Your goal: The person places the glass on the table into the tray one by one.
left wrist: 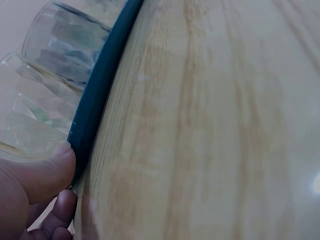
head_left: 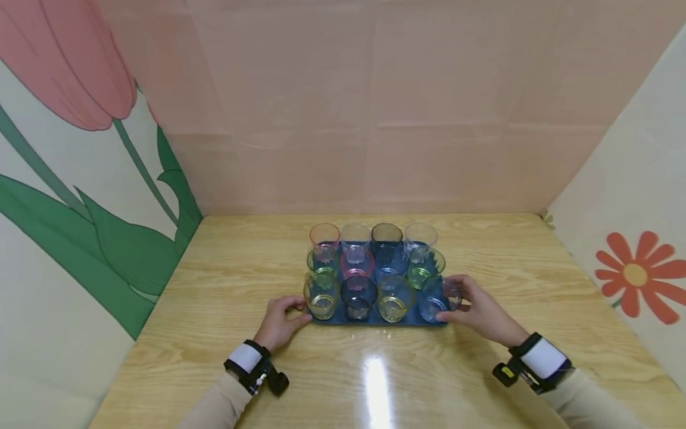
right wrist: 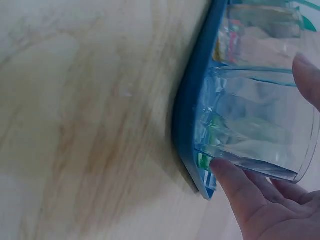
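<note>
A blue tray (head_left: 370, 323) carries several tinted and clear glasses set in rows. At its front left corner, my left hand (head_left: 278, 325) pinches the tray's edge; in the left wrist view the thumb (left wrist: 52, 167) lies against the rim and the other fingers are curled beside it. On the right, my right hand (head_left: 482, 313) holds a clear bluish glass (right wrist: 260, 120) at the front right corner, one digit near its base and another near its rim. Beside the left hand stands a yellowish glass (head_left: 321, 296), with a dark glass (head_left: 359, 298) to its right.
The tray rests on a wood-grain table (head_left: 225, 262). Behind the table hangs a pinkish cloth backdrop (head_left: 370, 119). Side panels carry a painted tulip (head_left: 69, 59) on the left and an orange flower (head_left: 635, 275) on the right.
</note>
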